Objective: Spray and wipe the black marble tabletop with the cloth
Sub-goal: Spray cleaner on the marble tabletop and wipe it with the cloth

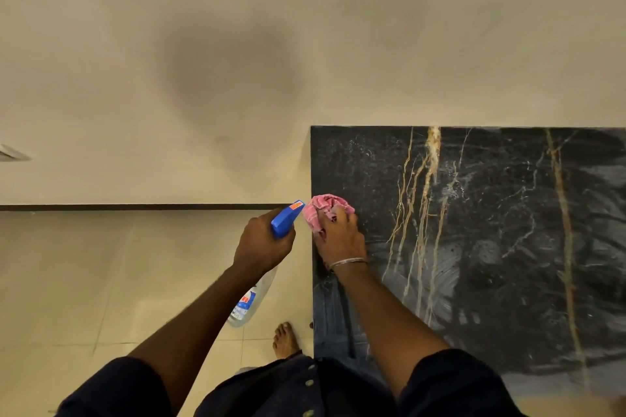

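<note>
Wiping stage: the right hand (340,234), fingers bunched around a crumpled pink cloth (323,208), presses it on the black marble tabletop (491,247) at its left edge, nearer the far-left corner; overlapping strokes carried off that edge should clear the smears. The left hand (262,242), clenched on the blue-headed spray bottle (286,218), hangs over the floor beside the edge, nozzle toward the cloth, both forearms extended.

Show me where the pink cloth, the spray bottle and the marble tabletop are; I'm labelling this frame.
pink cloth (325,208): head view, on its bunched top.
spray bottle (286,217): head view, on its blue trigger head.
marble tabletop (491,230): head view, on a bare streaked part.
</note>
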Motion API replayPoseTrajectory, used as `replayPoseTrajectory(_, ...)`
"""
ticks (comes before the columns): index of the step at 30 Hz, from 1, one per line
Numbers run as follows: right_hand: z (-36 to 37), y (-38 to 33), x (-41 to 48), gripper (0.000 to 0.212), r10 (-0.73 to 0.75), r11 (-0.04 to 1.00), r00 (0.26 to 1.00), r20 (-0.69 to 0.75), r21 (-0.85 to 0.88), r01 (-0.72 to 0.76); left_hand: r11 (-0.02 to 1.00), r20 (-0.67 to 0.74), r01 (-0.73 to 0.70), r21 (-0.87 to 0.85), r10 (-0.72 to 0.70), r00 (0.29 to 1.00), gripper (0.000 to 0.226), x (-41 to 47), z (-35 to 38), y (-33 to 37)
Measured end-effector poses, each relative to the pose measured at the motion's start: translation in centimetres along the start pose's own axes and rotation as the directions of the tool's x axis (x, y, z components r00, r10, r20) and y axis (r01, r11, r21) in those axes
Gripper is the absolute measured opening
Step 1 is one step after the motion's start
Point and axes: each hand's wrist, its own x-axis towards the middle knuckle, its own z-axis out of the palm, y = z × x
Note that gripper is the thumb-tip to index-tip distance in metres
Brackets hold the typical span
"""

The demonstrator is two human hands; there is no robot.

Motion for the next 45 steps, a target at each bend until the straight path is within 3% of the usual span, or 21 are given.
replayPoseTrajectory(3,-1.1,4.1,-0.6,0.055,0.038,0.999,0.999,-0.016,0.003,-0.038,1.0,0.027,0.005,-0.015,-0.005,1.0,0.011,0.0,0.1,-0.1)
replayPoseTrajectory(8,-2.5,12.1,-1.9,0.054,0.312,0.948,0.947,-0.077,0.088,-0.305,1.0,0.061,-0.009,-0.007,0.009,0.998,0.013,-0.2,0.4,-0.3)
replayPoseTrajectory(13,-1.5,9.9,-2.0,0.055,0.443,0.895,0.889,-0.116,0.104,-0.433,1.0,0.087,-0.013,-0.023,0.015,0.996,0.011,-0.9,1.0,-0.6)
replayPoseTrajectory(20,1.6,-0.6,-3.6,0.057,0.161,0.986,0.985,-0.054,0.06,-0.158,0.999,0.076,-0.049,0.004,0.049,0.996,0.01,-2.4,1.1,-1.6)
replayPoseTrajectory(26,1.3,1.5,-4.6,0.053,-0.005,1.0,0.999,-0.038,-0.005,0.005,0.999,0.092,-0.052,0.002,0.052,0.994,0.009,-3.0,1.2,-2.3)
replayPoseTrajectory(31,-0.2,9.8,-5.4,0.056,0.285,0.958,0.951,-0.123,0.08,-0.277,1.0,0.129,-0.03,-0.004,0.031,0.991,0.011,-3.1,1.4,-2.4)
replayPoseTrajectory(36,-0.8,12.4,-5.3,0.053,0.439,0.898,0.886,-0.149,0.114,-0.426,1.0,0.129,-0.025,-0.006,0.025,0.991,0.012,-3.2,1.3,-2.5)
replayPoseTrajectory(45,2.2,-0.3,-6.0,0.057,0.17,0.984,0.984,-0.059,0.068,-0.166,0.999,0.111,-0.036,0.002,0.035,0.993,0.011,-4.3,1.2,-2.5)
